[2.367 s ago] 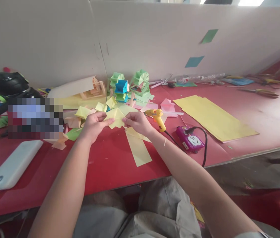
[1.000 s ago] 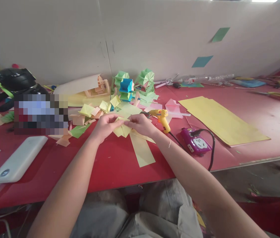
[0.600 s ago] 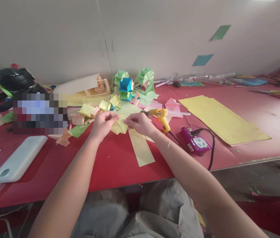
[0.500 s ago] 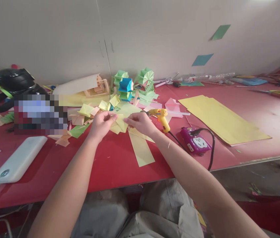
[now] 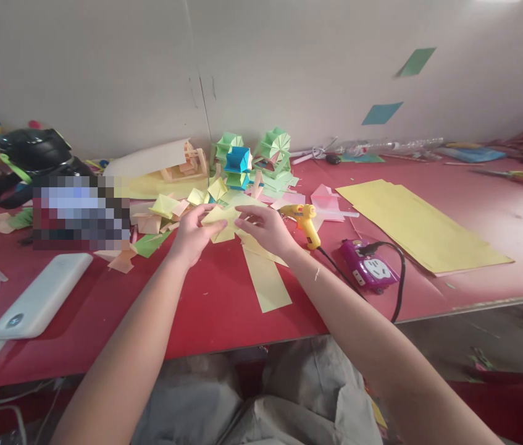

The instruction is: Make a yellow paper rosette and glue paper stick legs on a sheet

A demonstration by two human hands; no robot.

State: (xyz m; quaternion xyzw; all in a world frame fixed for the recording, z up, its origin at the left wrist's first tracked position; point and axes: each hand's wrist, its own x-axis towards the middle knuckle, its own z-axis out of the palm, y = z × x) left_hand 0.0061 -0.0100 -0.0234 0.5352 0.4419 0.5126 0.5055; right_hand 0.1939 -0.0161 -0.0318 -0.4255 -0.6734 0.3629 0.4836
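A folded yellow paper piece (image 5: 223,221) is held between both hands above the red table (image 5: 205,303). My left hand (image 5: 192,233) grips its left side with thumb and fingers. My right hand (image 5: 265,228) pinches its right edge, fingers spread over the top. Beneath the hands lie yellow paper strips (image 5: 265,281). Just beyond them is a pile of small folded yellow, orange and green pieces (image 5: 168,207).
A yellow glue gun (image 5: 305,219) lies right of my right hand, its black cord running past a purple power socket (image 5: 370,269). Yellow sheets (image 5: 423,225) lie at the right. Green and blue paper models (image 5: 247,157) stand by the wall. A white power bank (image 5: 41,296) lies at left.
Both hands have kept hold of the yellow paper piece, turning and refolding it; it now sits a little higher and flatter between the fingers.
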